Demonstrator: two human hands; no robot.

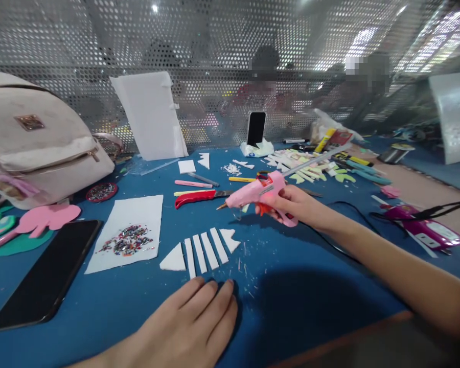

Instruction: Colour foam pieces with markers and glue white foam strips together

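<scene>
My right hand (pixel 287 204) is wrapped round the handle of a pink glue gun (pixel 255 192), whose nozzle points left above the blue table (pixel 291 266). A clear glue stick sticks out behind it. My left hand (pixel 199 317) lies flat, palm down, its fingertips just below several white foam strips (pixel 209 250). Beside the strips lie a pointed white piece (pixel 174 259) on the left and a notched white piece (pixel 230 239) on the right. Together these pieces form a fish-like row.
White paper with glitter (pixel 132 240) and a black phone (pixel 48 276) lie left, near a backpack (pixel 42 138). A red-handled cutter (pixel 195 198) and pens lie ahead. Foam scraps (pixel 299 162), pliers (pixel 368 171) and a purple packet (pixel 425 225) are right. An upright phone (pixel 256 129) stands behind.
</scene>
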